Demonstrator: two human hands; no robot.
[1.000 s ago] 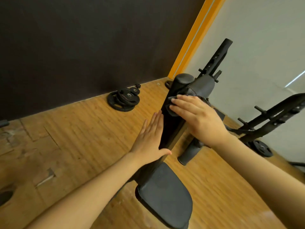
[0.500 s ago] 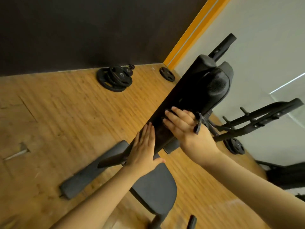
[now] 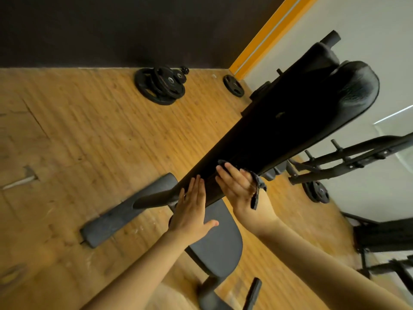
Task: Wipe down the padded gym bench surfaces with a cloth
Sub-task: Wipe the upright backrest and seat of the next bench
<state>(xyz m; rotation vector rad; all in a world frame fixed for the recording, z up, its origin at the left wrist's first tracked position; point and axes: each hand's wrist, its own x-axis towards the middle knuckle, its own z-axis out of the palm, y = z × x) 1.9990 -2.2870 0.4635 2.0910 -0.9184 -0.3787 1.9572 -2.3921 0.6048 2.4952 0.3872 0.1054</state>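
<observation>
My right hand [image 3: 240, 190] is pressing the dark cloth [image 3: 257, 189] flat-fingered against the lower backrest pad [image 3: 290, 121]; my left hand [image 3: 192, 209], fingers straight, is bracing the pad's edge. Risk: the dangling cloth tail may slip free, since nothing is pinching it.

Weight plates [image 3: 161, 85] left of backrest [image 3: 290, 121]
</observation>
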